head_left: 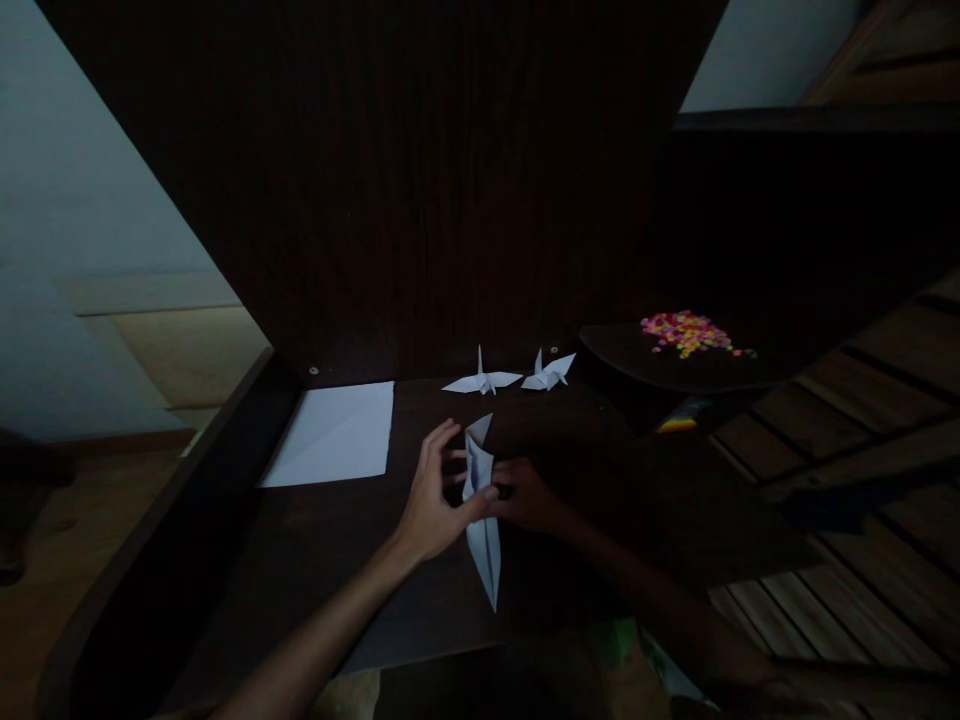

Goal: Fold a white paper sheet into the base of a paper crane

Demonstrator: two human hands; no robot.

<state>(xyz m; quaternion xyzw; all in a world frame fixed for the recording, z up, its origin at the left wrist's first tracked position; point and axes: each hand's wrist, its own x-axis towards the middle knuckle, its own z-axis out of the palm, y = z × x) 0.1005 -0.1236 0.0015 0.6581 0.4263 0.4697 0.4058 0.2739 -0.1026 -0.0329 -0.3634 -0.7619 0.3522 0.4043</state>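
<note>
Nearest, a narrow, pointed length of folded white paper (484, 565) stands out over the dark brown wooden table (322, 560), its lower tip aimed at the person and a lengthwise slit running up its middle. The step in hand looks like working a fold at its waist, just above this lower point. To do that well, the two long edges should stay aligned along the slit, the crease should be pressed from the middle outward, and the pressure kept light so that the thin tip does not buckle.

At the waist, the left hand (433, 508) lays its thumb across the front of the paper; its other fingers arch, parted and only partly bent, to the left edge, so the paper is held between them. The right hand (529, 495) comes in from the other side, its fingers curled and closed on the right edge; the left thumb and the paper hide part of those tips. Beyond both hands, the paper's upper part spreads into loose, angled flaps.

Farther off, flat white square paper sheets (337, 435) lie to the left. Past the hands stand two white folded-paper birds, a left one (482, 383) and a right one (551, 376), side by side before the tall dark wooden panel (450, 200). Rightward, small pink, yellow and orange pieces (684, 332) lie heaped on a dark rounded shelf (637, 362).
</note>
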